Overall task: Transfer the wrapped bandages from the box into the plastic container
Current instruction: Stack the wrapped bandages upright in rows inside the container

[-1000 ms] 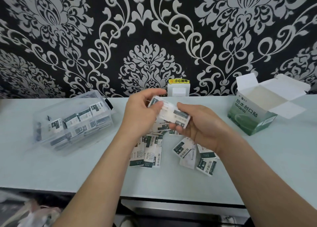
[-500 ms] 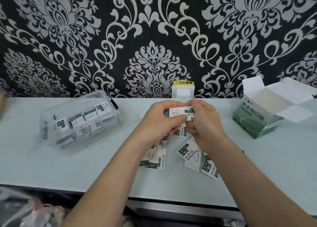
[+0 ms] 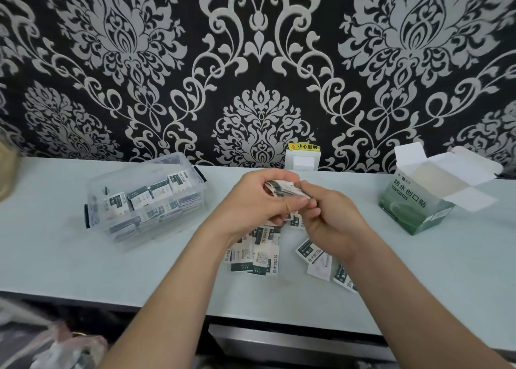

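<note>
Centre of frame: the left hand (image 3: pixel 257 201) and right hand (image 3: pixel 332 223) meet above the bench (image 3: pixel 55 243). Both are clamped on one small stack of wrapped bandages (image 3: pixel 282 190): the left curls round it from the left, and the right pinches its right end. Below the hands, loose bandages (image 3: pixel 257 254) lie scattered on the bench. At centre left, the clear plastic container (image 3: pixel 120 229) holds rows of bandages. At right, the green box (image 3: pixel 405 201) sits with its flaps open, well apart from the container. A wall socket (image 3: pixel 303 162) with a yellow label stands behind the hands.
</note>
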A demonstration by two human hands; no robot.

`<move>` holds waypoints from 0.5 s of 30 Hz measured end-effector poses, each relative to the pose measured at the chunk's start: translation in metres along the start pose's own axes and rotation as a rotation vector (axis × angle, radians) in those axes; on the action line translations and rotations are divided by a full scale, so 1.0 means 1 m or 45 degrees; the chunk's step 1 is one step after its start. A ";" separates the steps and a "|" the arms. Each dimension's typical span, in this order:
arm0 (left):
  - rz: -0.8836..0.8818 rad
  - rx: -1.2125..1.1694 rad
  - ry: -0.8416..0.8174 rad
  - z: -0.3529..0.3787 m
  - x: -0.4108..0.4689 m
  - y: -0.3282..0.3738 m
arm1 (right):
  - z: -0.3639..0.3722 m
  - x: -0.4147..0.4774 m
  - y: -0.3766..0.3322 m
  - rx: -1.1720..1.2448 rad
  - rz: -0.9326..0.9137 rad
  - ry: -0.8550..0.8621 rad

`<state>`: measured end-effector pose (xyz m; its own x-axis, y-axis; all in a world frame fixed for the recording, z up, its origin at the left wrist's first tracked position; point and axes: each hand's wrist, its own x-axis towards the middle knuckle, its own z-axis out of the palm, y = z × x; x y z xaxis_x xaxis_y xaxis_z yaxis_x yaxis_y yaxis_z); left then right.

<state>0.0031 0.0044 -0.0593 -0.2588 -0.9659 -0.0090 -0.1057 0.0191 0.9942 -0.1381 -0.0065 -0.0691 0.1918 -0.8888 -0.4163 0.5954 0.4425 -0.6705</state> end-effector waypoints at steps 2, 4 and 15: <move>0.060 -0.145 0.089 0.000 -0.001 0.003 | 0.006 -0.002 0.002 0.064 0.079 -0.057; 0.102 -0.228 0.174 0.001 -0.001 0.007 | 0.014 -0.004 0.004 0.084 0.136 -0.097; 0.093 -0.080 0.396 -0.042 -0.023 0.032 | 0.055 -0.034 0.006 -0.551 -0.054 -0.190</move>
<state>0.0457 0.0166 -0.0226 0.0433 -0.9953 0.0863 -0.0354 0.0848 0.9958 -0.0982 0.0202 -0.0256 0.3036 -0.9006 -0.3109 0.2308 0.3861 -0.8931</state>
